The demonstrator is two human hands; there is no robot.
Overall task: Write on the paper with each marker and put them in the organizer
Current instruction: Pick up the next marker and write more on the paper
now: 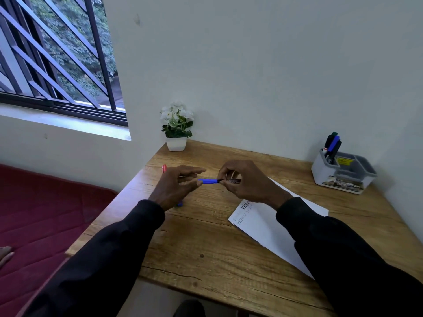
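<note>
Right hand [245, 181] is gripping the marker [233, 180] barrel in the air over mid-table [206, 248], blue cap [207, 180] pointing left. Left hand [176, 186] is hovering with its fingers mostly straight, thumb tip touching the cap end. Paper [263, 223] is lying angled under the right wrist. Organizer [343, 175] is sitting in the far right corner beside the wall, holding stowed markers [333, 145]; bare wood is showing between it and the paper. Red marker [164, 168] is lying near the left edge.

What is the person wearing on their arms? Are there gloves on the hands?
Both arms are in long, loose black sleeves. The left sleeve and the right sleeve reach down to the wrists. There are no gloves: the left hand and the right hand are bare, and no ring or watch shows.
</note>
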